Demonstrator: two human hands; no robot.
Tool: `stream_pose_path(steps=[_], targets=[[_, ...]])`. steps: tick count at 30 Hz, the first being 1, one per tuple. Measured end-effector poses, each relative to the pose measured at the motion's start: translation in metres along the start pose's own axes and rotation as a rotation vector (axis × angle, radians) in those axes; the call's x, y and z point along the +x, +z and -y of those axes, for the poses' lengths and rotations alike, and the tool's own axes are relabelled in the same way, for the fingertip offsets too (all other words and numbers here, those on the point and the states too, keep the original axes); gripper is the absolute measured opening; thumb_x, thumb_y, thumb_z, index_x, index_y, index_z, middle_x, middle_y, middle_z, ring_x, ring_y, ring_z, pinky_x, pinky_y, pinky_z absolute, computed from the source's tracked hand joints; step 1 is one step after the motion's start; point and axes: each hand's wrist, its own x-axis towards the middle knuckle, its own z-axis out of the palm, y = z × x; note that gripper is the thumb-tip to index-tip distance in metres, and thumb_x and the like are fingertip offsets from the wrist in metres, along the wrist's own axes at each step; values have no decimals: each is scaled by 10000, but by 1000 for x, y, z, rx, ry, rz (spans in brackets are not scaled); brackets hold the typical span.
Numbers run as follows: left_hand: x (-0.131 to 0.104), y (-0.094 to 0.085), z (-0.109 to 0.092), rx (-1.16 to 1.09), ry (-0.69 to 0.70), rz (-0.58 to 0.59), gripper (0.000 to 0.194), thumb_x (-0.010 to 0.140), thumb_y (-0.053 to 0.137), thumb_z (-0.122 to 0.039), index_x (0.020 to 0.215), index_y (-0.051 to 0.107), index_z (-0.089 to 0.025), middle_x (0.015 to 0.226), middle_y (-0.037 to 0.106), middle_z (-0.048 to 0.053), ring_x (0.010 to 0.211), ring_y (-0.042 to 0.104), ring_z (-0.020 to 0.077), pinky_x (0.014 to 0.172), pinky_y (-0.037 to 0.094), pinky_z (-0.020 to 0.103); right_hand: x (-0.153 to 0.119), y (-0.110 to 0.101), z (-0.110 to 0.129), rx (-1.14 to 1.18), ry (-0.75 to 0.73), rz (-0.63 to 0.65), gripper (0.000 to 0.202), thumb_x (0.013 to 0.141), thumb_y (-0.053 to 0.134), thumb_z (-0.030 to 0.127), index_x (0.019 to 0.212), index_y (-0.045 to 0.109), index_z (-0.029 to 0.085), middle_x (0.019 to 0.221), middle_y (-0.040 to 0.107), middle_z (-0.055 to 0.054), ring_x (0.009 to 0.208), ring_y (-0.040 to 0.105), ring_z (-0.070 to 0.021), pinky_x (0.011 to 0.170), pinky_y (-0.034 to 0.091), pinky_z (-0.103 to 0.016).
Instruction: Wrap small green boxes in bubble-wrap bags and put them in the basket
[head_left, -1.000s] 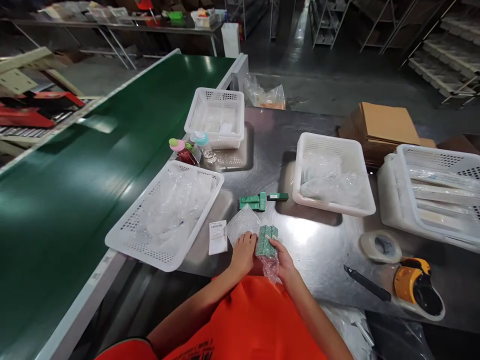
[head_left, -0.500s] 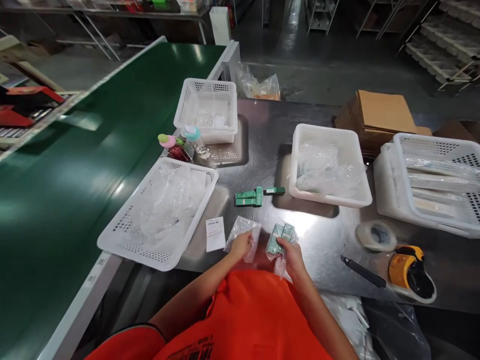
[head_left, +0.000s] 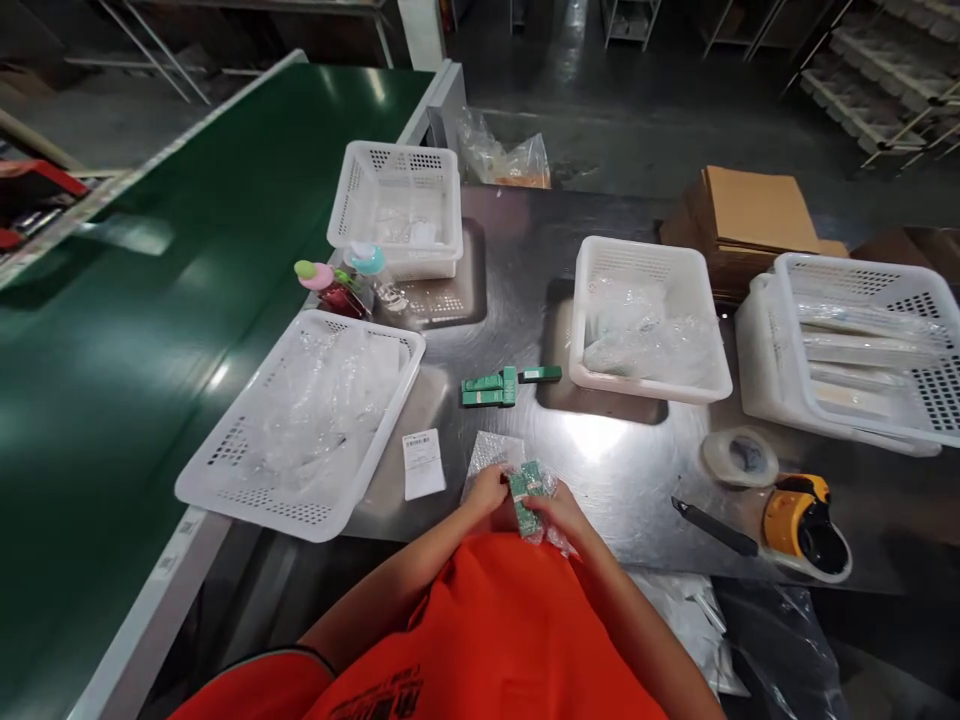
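Observation:
Two small green boxes [head_left: 527, 488] in clear bubble wrap are held in my right hand [head_left: 564, 512], thumb across their front. My left hand [head_left: 489, 488] is closed on a bubble wrap sheet or pouch [head_left: 495, 450], right beside the wrapped boxes; whether its fingers also touch them I cannot tell. Beyond the hands lie several loose green boxes [head_left: 487, 390] and a darker green box [head_left: 540, 374]. A white printed slip [head_left: 424, 464] rests flat to the left of my left hand.
Left are a shallow white basket [head_left: 202, 478] of clear plastic, two bottles [head_left: 337, 300] and the green conveyor [head_left: 150, 330]. White bins [head_left: 652, 390] [head_left: 847, 430] stand at right, with cartons [head_left: 757, 210] behind. Nearer lie a tape roll [head_left: 739, 458], black knife [head_left: 714, 527] and yellow tape dispenser [head_left: 787, 522].
My right hand has brought the wrapped green boxes left, up against my left hand and its bubble wrap. The boxes are now turned at a different angle. The camera view has shifted slightly.

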Motion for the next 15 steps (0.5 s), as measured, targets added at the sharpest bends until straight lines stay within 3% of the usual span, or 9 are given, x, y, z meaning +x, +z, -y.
stream_pose_path(steps=[4, 6, 11, 15], targets=[[-3, -8, 2, 0, -21, -79, 96, 756, 507, -159, 751, 600, -181, 651, 581, -24, 683, 572, 149, 673, 453, 251, 3, -7, 2, -115, -2, -128, 257, 464, 751, 167, 690, 644, 227, 637, 627, 40, 697, 545, -172, 650, 386, -263], [-4, -13, 2, -6, -26, -121, 63, 769, 523, -195, 716, 557, -189, 626, 543, -31, 652, 550, 143, 646, 433, 249, 2, -7, 4, -49, 23, -144, 309, 436, 778, 159, 700, 636, 232, 637, 626, 44, 706, 553, -170, 653, 393, -254], [-3, -12, -5, -61, -2, -178, 109, 695, 555, -130, 643, 486, -195, 607, 509, -36, 638, 499, 133, 628, 397, 250, -12, 3, 11, 332, 143, 71, 356, 510, 757, 310, 821, 646, 178, 692, 676, -7, 619, 595, -168, 632, 484, -291], [-3, -6, -12, -141, 29, -119, 163, 737, 509, -162, 583, 467, -193, 571, 513, -26, 597, 496, 129, 578, 407, 244, -18, 7, 15, 469, 193, 156, 399, 513, 763, 282, 873, 654, 147, 696, 689, -24, 606, 613, -176, 625, 510, -300]])
